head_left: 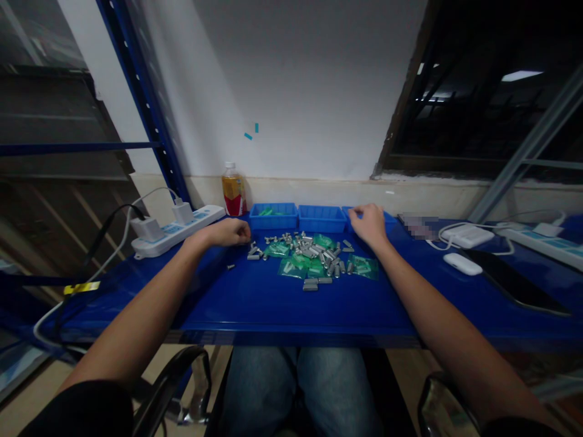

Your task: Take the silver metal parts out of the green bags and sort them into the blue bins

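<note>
- The left hand (230,232) is stretched forward with the forearm laid on the blue table (273,303); its fingers are curled closed, knuckles up, at the 9 o'clock edge of the pile of small metal parts (314,255). Whether a part is pinched inside cannot be told.
- The right hand (370,223) is extended likewise, palm down, fingers bent loosely over the front rim of the right-most blue tray (387,217); nothing can be seen gripped.
- The pile lies between the two hands, just in front of a row of blue trays (296,218), mixed with small green bags (364,267).
- Bare tabletop is left at 6 o'clock of the pile, up to the table's near edge.
- The parts are seen as short, grey, shiny cylinders, scattered loosely; one stray piece (230,266) lies at 8 o'clock.
- A power strip (177,230) and a bottle (233,191) stand at 10 o'clock; a white device (462,264) and dark phone (514,282) lie at 3 o'clock.
</note>
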The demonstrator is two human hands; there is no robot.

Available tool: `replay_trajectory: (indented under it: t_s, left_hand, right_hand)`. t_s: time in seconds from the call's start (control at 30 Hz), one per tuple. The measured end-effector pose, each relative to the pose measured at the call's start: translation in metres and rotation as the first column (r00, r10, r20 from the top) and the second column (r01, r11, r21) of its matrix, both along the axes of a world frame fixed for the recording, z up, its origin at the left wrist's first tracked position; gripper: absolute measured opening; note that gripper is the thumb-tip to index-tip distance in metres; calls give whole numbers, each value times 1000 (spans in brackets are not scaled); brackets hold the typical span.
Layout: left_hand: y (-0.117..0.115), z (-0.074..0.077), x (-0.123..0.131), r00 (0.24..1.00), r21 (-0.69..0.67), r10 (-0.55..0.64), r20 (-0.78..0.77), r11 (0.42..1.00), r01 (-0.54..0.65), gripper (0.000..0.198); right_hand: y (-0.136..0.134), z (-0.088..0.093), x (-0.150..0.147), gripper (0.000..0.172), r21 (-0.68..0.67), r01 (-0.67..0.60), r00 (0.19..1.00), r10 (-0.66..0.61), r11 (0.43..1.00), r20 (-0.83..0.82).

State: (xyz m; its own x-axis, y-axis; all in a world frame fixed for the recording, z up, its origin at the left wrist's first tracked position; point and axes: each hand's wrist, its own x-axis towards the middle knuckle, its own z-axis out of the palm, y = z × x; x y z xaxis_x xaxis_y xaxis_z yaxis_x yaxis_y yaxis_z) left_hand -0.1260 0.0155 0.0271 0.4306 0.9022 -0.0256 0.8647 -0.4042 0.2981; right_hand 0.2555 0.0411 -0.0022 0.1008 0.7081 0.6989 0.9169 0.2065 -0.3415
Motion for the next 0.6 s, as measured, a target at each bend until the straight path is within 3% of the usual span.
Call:
replay_trajectory:
  t_s: [0.07, 0.13, 0.23, 0.37, 0.43, 0.5, 0.6]
  left_hand:
    - [-4, 2, 9, 994, 91, -33, 103, 996, 24, 26]
    - [-9, 1, 22, 975, 148, -96, 202, 987, 67, 26]
    - [-20, -5, 47, 902, 156, -215, 374, 973, 167, 26]
    - [-30, -14, 73, 762, 82, -264, 591, 960, 269, 32]
    - [-34, -12, 79, 733, 53, -267, 625, 952, 302, 34]
    - [-42, -3, 81, 751, 67, -278, 600, 952, 299, 36]
    - [-72, 15, 74, 862, 193, -268, 431, 960, 203, 39]
  right_hand:
    - [-12, 4, -26, 24, 19, -209, 976, 208, 978, 58]
    - [-29, 6, -54, 20, 20, -409, 906, 404, 912, 127]
    - [-55, 3, -90, 19, -7, -581, 789, 566, 814, 237]
    - [-76, 0, -110, 18, -49, -653, 686, 617, 756, 386]
    - [-80, 2, -110, 14, -45, -668, 665, 622, 743, 413]
    - [-83, 6, -108, 13, -34, -682, 650, 627, 731, 430]
    - [-85, 12, -108, 15, 4, -685, 662, 621, 728, 419]
